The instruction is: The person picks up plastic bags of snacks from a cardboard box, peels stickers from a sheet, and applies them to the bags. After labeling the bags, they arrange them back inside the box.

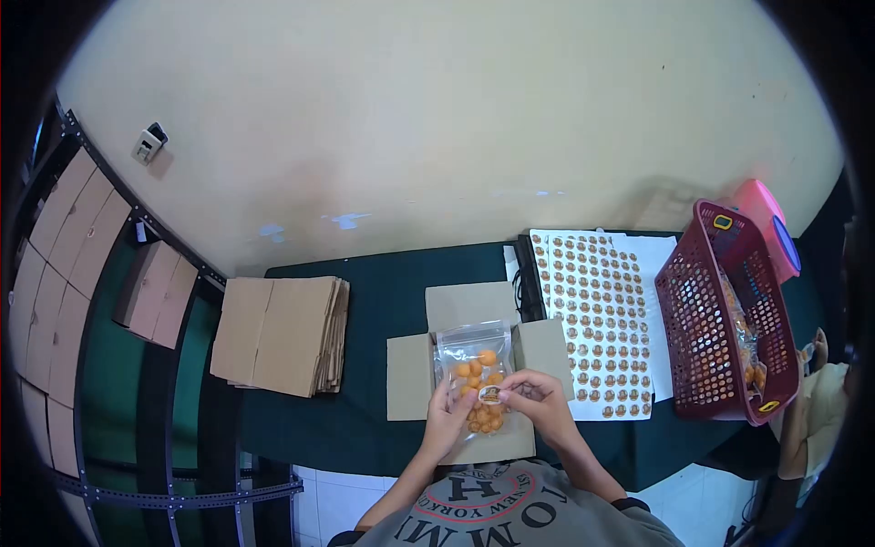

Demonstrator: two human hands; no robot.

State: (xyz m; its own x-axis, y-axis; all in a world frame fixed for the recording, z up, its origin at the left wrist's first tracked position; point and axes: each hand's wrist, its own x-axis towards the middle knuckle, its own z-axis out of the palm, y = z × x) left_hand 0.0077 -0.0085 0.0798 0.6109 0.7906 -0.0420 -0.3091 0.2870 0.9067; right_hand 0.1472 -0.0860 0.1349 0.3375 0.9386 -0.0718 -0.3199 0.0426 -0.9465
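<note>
One clear zip pouch [472, 348]: left hand [445, 421] clamped on side, right hand [547, 409] pinching round label [489, 395]. Probably light, floppy, slick; grip side seams.

Far side: plain pale wall [456, 118], bluish patches [346, 221] low on it; small white fixture [149, 144] mounted at left. Left: dark metal rack [171, 410] holding pale pink boxes [55, 310]. Left on dark green cloth [383, 273]: stacked flattened cardboard [273, 333]. Far right: pink object and blue-rimmed object [786, 246], partly hidden. Right edge: another person [825, 419]. Near side: white tiled floor [342, 501].
</note>
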